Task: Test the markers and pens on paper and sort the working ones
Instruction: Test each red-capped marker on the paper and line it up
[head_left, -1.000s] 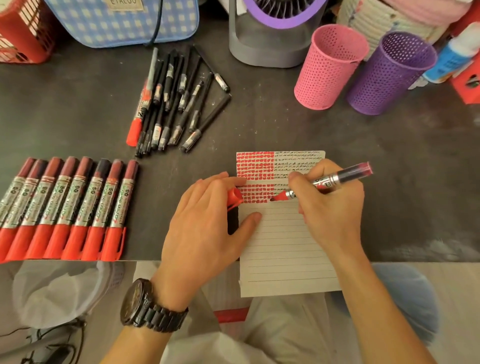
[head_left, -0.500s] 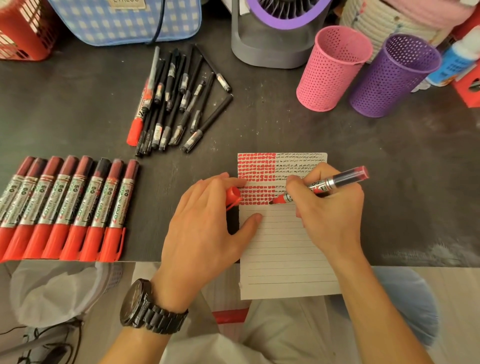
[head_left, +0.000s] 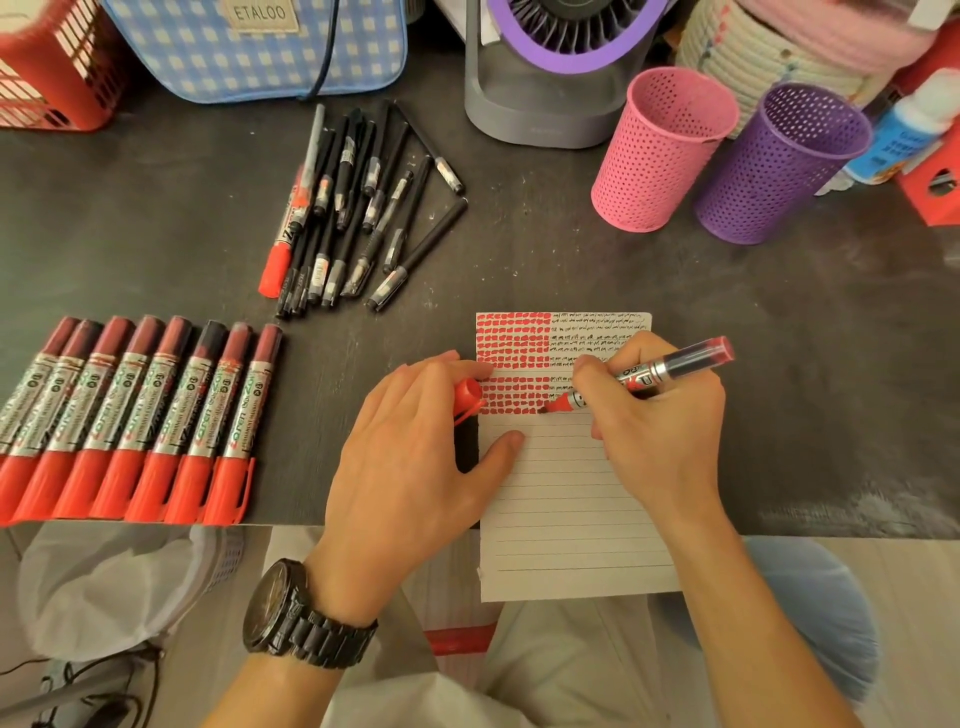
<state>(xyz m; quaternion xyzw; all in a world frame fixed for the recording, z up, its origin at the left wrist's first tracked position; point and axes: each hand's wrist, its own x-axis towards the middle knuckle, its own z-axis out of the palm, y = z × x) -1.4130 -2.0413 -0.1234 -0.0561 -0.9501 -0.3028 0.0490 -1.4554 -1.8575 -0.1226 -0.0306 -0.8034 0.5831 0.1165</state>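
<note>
3 o'clock of paper (head_left: 571, 509): bare tabletop (head_left: 831, 389), the widest opening.
9 o'clock: row of red markers (head_left: 135, 415), side by side.
11 o'clock: heap of black pens (head_left: 358, 208); bare strip before it.
12 o'clock: fan (head_left: 540, 109).
1 o'clock: pink cup (head_left: 660, 150), purple cup (head_left: 779, 166), side by side.
Paper's top half: left hand (head_left: 415, 457) with cap (head_left: 467, 395), right hand (head_left: 654, 426) with marker (head_left: 675, 366).

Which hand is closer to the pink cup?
Right. The right hand, holding the marker, is below the pink cup in view; the left hand lies farther left, holding the red cap.

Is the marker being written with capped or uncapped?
Uncapped: the marker shows its bare tip on the paper, and the left hand holds the red cap.
</note>
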